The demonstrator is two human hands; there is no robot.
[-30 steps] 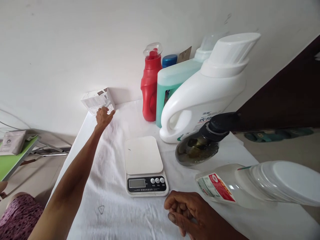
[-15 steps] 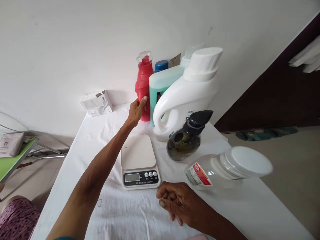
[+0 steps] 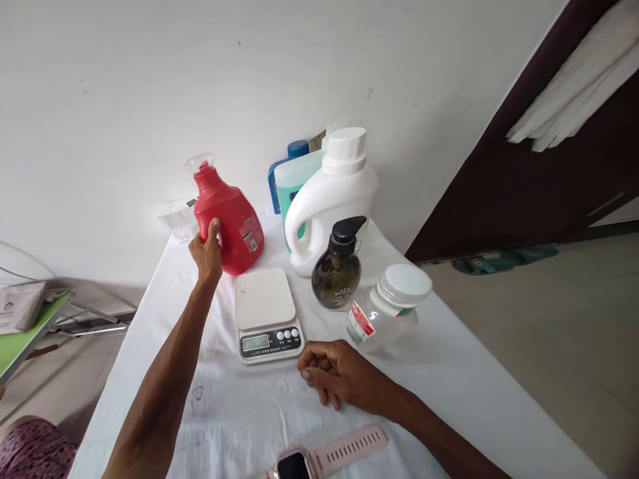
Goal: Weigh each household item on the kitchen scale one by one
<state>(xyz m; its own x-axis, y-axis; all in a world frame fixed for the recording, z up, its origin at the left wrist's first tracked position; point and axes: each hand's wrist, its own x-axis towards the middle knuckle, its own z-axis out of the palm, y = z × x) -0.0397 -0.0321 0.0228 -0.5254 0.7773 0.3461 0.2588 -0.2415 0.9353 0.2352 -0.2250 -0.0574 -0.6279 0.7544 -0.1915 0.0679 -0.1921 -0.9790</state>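
My left hand (image 3: pixel 207 249) grips a red bottle (image 3: pixel 229 219) with a clear cap, held tilted just above the white cloth behind the kitchen scale (image 3: pixel 267 314). The scale's plate is bare. My right hand (image 3: pixel 334 372) rests on the cloth in a loose fist in front of the scale, holding nothing. A dark pump bottle (image 3: pixel 339 266) and a clear jar with a white lid (image 3: pixel 389 306) stand to the right of the scale.
A white jug (image 3: pixel 329 199), a teal bottle (image 3: pixel 294 183) and a blue-capped bottle (image 3: pixel 295 150) stand against the wall. A small white box (image 3: pixel 177 219) lies behind the red bottle. A pink watch (image 3: pixel 324 456) lies at the near edge. A green table (image 3: pixel 24 326) stands to the left.
My left hand left the white box, reached the red bottle among the other bottles and drew it out to the left, tilted. The right hand stayed put.
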